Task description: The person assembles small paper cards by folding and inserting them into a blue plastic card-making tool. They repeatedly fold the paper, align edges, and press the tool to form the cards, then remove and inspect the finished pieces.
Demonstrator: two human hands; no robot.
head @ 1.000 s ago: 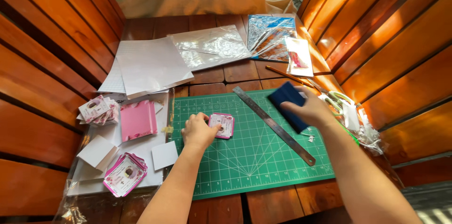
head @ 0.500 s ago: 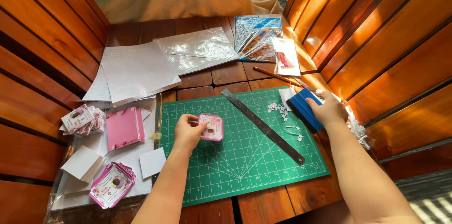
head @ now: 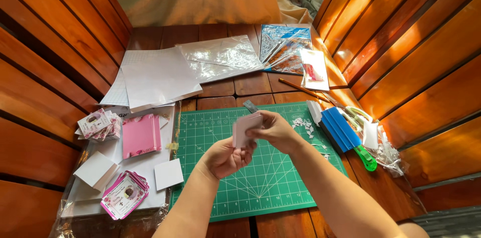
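Both my hands meet above the green cutting mat (head: 265, 188). My left hand (head: 225, 157) and my right hand (head: 276, 130) together hold a small pale pink card (head: 245, 129), lifted off the mat and tilted upright. A metal ruler (head: 250, 106) lies on the mat, mostly hidden behind my hands. A blue folded pad (head: 340, 128) rests at the mat's right edge, apart from my right hand.
White paper sheets (head: 155, 75) and clear plastic sleeves (head: 220, 58) lie at the back. A pink sheet (head: 141, 135), card stacks (head: 125, 194) and white squares (head: 168, 174) sit left. Green-handled scissors (head: 366, 155), paper scraps (head: 305, 124) and a pencil (head: 300, 88) lie right. Wooden slat walls enclose both sides.
My right hand left the blue pad at the right and came to the middle. The small pink card was lifted off the mat, and both hands now hold it.
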